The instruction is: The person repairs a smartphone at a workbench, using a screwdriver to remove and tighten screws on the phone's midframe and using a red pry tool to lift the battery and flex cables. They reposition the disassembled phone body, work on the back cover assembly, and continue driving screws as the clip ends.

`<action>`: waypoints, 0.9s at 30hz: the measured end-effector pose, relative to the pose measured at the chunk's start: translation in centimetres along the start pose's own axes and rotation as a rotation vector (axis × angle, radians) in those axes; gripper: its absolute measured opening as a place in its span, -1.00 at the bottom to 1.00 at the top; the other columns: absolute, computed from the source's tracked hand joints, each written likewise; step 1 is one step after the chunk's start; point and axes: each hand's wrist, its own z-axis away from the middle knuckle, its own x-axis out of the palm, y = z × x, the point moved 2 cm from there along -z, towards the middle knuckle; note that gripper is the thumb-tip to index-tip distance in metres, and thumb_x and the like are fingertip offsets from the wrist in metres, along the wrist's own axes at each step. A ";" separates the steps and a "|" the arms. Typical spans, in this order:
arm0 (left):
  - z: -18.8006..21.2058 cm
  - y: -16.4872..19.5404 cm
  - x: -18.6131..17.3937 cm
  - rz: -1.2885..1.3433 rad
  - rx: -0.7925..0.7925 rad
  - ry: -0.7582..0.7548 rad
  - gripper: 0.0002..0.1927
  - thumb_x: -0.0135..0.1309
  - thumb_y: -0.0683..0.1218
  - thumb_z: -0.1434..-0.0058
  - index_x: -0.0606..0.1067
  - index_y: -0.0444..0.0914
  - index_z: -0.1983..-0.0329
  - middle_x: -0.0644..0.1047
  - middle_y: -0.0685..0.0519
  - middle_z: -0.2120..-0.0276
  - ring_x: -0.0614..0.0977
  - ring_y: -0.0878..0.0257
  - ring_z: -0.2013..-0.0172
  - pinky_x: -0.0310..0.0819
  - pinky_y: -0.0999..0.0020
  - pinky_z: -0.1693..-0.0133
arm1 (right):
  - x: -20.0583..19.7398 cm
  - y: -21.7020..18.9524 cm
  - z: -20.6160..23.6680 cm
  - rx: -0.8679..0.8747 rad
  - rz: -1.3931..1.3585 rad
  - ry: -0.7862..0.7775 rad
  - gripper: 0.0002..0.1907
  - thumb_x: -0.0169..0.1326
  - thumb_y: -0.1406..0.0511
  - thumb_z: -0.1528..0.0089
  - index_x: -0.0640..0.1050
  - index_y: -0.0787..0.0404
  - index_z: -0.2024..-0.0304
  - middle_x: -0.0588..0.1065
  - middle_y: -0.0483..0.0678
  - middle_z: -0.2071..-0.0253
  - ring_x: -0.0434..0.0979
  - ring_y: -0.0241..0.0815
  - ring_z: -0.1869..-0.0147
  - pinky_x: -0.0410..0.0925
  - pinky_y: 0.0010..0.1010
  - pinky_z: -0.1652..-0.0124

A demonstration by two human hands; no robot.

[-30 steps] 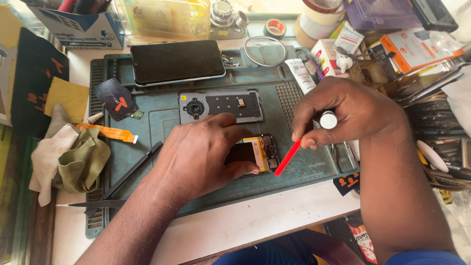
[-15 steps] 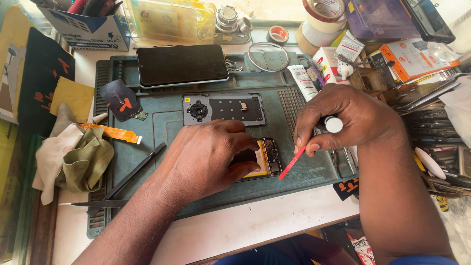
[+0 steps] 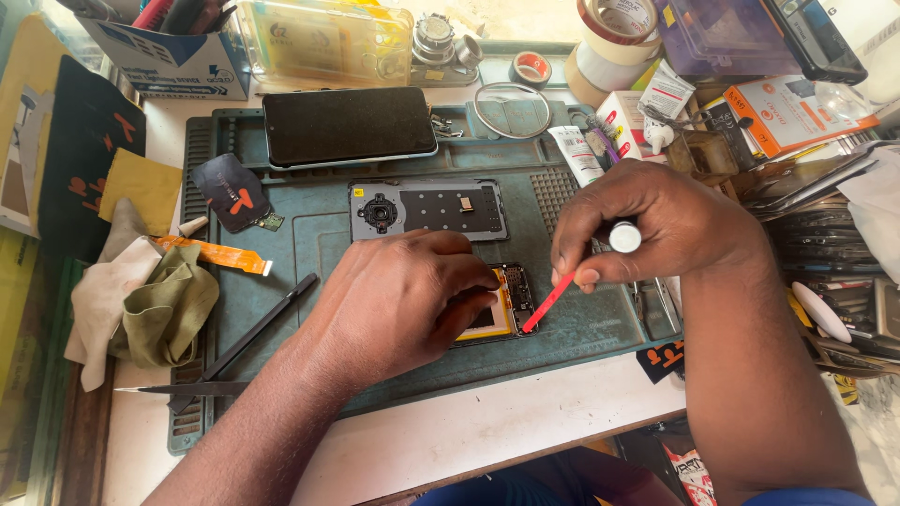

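An opened phone body with a yellow battery lies on the teal work mat. My left hand rests flat on it and pins it down, hiding most of it. My right hand grips a red-tipped screwdriver with a silver cap; its tip touches the exposed board at the phone's right end. A grey inner cover plate with a camera hole lies just beyond my left hand.
A dark phone screen lies at the mat's far edge. A black spudger and tweezers sit left, beside cloths and an orange flex strip. Tape rolls, boxes and tool clutter crowd the right and back.
My hands and the screwdriver stay almost in place on the phone. The camera view shifted slightly, so everything sits a little lower in the picture.
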 end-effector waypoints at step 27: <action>-1.5 -0.1 0.7 0.191 -0.203 -0.031 -0.84 0.30 -0.08 -0.04 0.71 -0.09 0.28 0.70 0.07 0.42 0.76 0.19 0.38 0.61 0.22 0.32 | 1.5 2.1 -1.9 0.377 -0.148 0.228 -0.81 0.27 0.24 -0.23 0.65 0.26 0.25 0.58 -0.15 0.44 0.44 -0.47 0.54 0.36 -0.57 0.58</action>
